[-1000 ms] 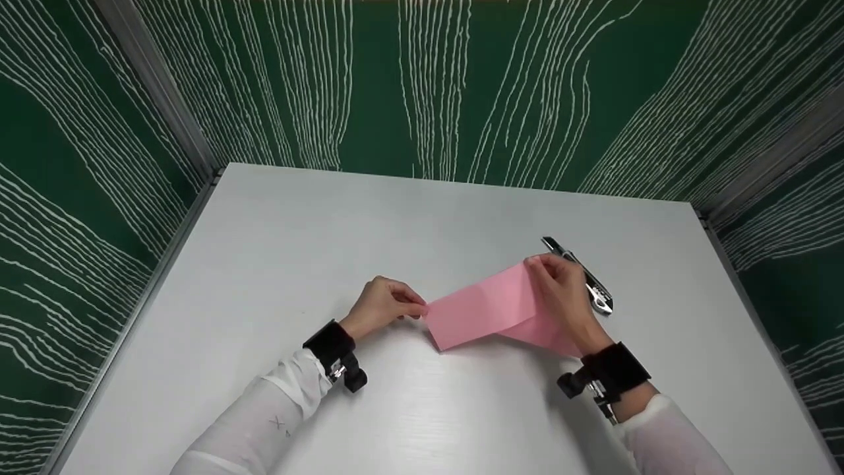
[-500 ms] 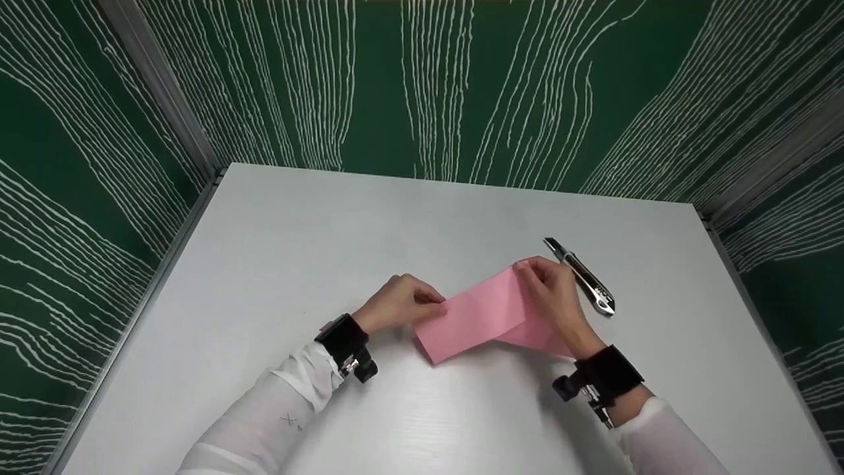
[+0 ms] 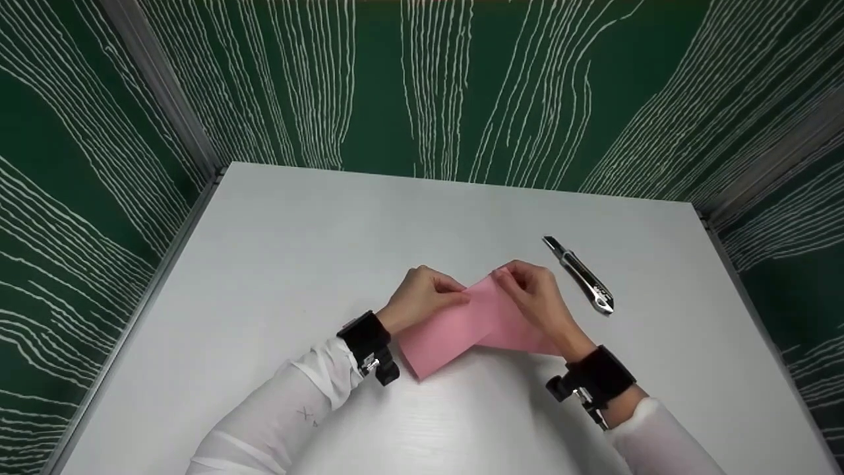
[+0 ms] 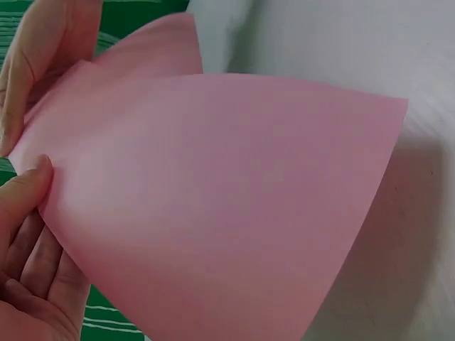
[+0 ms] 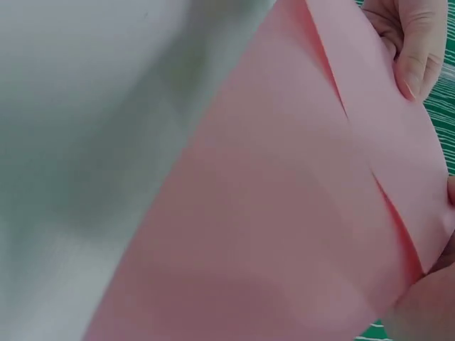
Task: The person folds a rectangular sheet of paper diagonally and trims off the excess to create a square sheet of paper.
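Observation:
A sheet of pink paper (image 3: 448,330) is held up in front of me, bent so that one part slants down left and another down right. Along its upper edge my left hand (image 3: 425,297) pinches it, thumb (image 4: 32,185) on the near face. Close beside, my right hand (image 3: 534,293) pinches the top corner between thumb and fingers. In the right wrist view the paper (image 5: 249,213) shows one layer lapping over another, with narrow gaps between them. Part of the right half lies hidden behind my right hand and wrist.
A utility knife (image 3: 583,277) lies on the white table (image 3: 369,218) to the right of my right hand. Green walls (image 3: 376,86) with white wavy lines stand behind the table and at both sides.
My left hand has slid from the paper's left corner rightward along the top edge, close to my right hand. The right hand has shifted slightly left, and the paper's left end has dropped.

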`<state>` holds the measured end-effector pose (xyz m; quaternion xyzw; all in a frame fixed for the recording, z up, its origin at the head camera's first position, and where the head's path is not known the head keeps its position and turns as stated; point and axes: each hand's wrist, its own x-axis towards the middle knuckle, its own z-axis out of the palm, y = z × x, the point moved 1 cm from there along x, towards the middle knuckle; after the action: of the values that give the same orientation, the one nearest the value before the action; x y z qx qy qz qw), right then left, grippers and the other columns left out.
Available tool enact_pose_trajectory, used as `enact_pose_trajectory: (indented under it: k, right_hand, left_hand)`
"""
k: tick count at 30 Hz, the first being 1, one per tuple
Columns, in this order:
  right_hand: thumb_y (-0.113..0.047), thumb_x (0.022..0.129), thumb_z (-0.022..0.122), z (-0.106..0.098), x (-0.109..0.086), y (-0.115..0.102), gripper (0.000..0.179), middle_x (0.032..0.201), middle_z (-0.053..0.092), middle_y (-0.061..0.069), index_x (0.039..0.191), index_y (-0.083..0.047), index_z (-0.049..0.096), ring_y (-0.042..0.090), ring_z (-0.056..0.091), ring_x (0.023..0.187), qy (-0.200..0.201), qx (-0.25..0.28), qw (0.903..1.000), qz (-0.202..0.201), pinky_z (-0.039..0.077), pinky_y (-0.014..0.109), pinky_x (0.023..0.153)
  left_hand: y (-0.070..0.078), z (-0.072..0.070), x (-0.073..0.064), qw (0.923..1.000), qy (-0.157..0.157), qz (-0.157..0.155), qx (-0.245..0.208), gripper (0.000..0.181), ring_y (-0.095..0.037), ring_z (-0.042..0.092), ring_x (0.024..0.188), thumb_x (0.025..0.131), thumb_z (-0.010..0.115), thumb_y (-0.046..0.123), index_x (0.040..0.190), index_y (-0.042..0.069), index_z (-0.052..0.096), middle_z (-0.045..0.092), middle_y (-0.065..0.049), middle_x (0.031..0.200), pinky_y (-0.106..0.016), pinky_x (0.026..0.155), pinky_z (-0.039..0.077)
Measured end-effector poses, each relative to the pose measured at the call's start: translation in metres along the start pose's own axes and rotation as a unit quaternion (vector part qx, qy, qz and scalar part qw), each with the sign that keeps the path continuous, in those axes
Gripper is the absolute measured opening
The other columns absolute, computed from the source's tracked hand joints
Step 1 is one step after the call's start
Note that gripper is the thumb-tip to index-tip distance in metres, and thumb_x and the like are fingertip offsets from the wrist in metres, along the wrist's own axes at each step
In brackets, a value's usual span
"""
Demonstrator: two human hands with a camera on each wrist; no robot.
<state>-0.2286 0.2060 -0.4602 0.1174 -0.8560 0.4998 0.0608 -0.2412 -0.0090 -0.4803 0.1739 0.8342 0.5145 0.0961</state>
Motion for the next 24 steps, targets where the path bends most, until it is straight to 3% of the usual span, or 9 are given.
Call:
enact_pose_trajectory:
  k: [3, 6, 10, 12, 15, 18, 24]
  right_hand:
    - [-0.011, 0.092, 0.072, -0.003, 0.000, -0.001, 0.008, 0.066, 0.059, -0.001, 0.093, -0.003, 0.076, 0.001, 0.041, 0.057, -0.048, 0.014, 0.9987, -0.002, 0.033, 0.016, 0.053]
    - [-0.010, 0.089, 0.074, -0.004, 0.001, -0.001, 0.008, 0.076, 0.073, 0.008, 0.094, -0.004, 0.077, -0.003, 0.056, 0.065, -0.085, 0.028, 0.9960, 0.005, 0.045, 0.013, 0.062]
    - [-0.007, 0.089, 0.073, -0.003, 0.001, -0.002, 0.008, 0.092, 0.078, 0.016, 0.093, -0.001, 0.077, -0.004, 0.069, 0.082, -0.092, 0.029, 0.9954, 0.004, 0.054, 0.014, 0.077]
    - [-0.007, 0.090, 0.072, -0.003, 0.001, -0.003, 0.009, 0.086, 0.078, 0.014, 0.093, -0.001, 0.077, -0.006, 0.063, 0.072, -0.088, 0.022, 0.9958, -0.010, 0.050, 0.012, 0.069]
    - [-0.009, 0.092, 0.070, -0.003, 0.001, -0.003, 0.011, 0.061, 0.062, 0.003, 0.093, -0.002, 0.078, -0.007, 0.042, 0.056, -0.093, 0.021, 0.9949, -0.032, 0.034, 0.012, 0.054]
    - [-0.007, 0.096, 0.065, -0.005, 0.002, -0.001, 0.015, 0.057, 0.035, -0.007, 0.091, 0.000, 0.077, -0.002, 0.024, 0.052, -0.110, 0.022, 0.9922, -0.054, 0.021, 0.017, 0.049]
    - [-0.006, 0.101, 0.055, -0.014, 0.005, 0.005, 0.024, 0.061, 0.028, -0.009, 0.086, 0.001, 0.072, -0.001, 0.026, 0.056, -0.162, 0.034, 0.9846, -0.055, 0.024, 0.019, 0.053]
  left_hand:
    - [0.001, 0.000, -0.001, 1.0000, -0.002, 0.007, 0.004, 0.016, -0.001, 0.070, 0.081, 0.086, 0.079, 0.029, 0.096, 0.018, 0.082, 0.080, 0.002, 0.093, -0.017, 0.071, 0.052]
    - [0.002, 0.002, -0.001, 0.9998, -0.006, 0.016, 0.004, 0.015, 0.000, 0.070, 0.079, 0.086, 0.079, 0.028, 0.096, 0.018, 0.082, 0.080, 0.002, 0.092, -0.016, 0.071, 0.053]
    - [0.003, 0.003, -0.001, 0.9995, -0.003, 0.026, -0.015, 0.016, 0.000, 0.071, 0.081, 0.086, 0.079, 0.029, 0.097, 0.017, 0.082, 0.080, 0.001, 0.093, -0.016, 0.074, 0.055]
    - [0.003, 0.003, 0.000, 0.9989, 0.007, 0.030, -0.037, 0.017, -0.001, 0.072, 0.082, 0.085, 0.079, 0.030, 0.097, 0.018, 0.082, 0.080, 0.001, 0.093, -0.018, 0.075, 0.056]
    - [0.003, 0.000, -0.001, 0.9973, 0.020, 0.033, -0.062, 0.017, -0.003, 0.073, 0.081, 0.083, 0.080, 0.031, 0.094, 0.018, 0.082, 0.080, 0.001, 0.091, -0.019, 0.074, 0.057]
    - [0.003, -0.002, -0.001, 0.9973, 0.025, 0.036, -0.058, 0.016, -0.002, 0.072, 0.078, 0.082, 0.082, 0.032, 0.092, 0.019, 0.083, 0.080, 0.002, 0.087, -0.019, 0.072, 0.057]
    - [0.003, -0.004, 0.000, 0.9981, 0.022, 0.039, -0.043, 0.015, 0.000, 0.071, 0.077, 0.080, 0.083, 0.032, 0.089, 0.020, 0.083, 0.079, 0.004, 0.085, -0.019, 0.071, 0.056]
